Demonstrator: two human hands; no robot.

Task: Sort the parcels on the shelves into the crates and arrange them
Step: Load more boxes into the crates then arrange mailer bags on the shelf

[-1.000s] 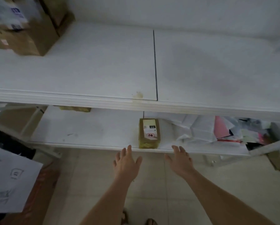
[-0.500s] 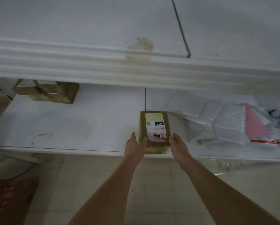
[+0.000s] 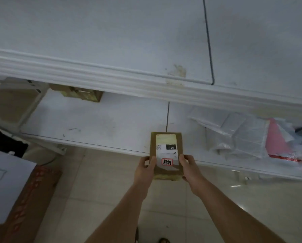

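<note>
Both hands, left hand [image 3: 145, 166] and right hand [image 3: 189, 166], pinch the brown parcel [image 3: 166, 155] at frame centre, half off the lower shelf [image 3: 94, 120] edge; label text unreadable.

Both forearms are bare up to the frame edge, no sleeves, watch or rings showing. The left hand [image 3: 145, 170] and right hand [image 3: 190, 168] are gloveless. Down at 6 o'clock, toes in what look like dark sandals [image 3: 163, 240], too cropped to be sure.
</note>
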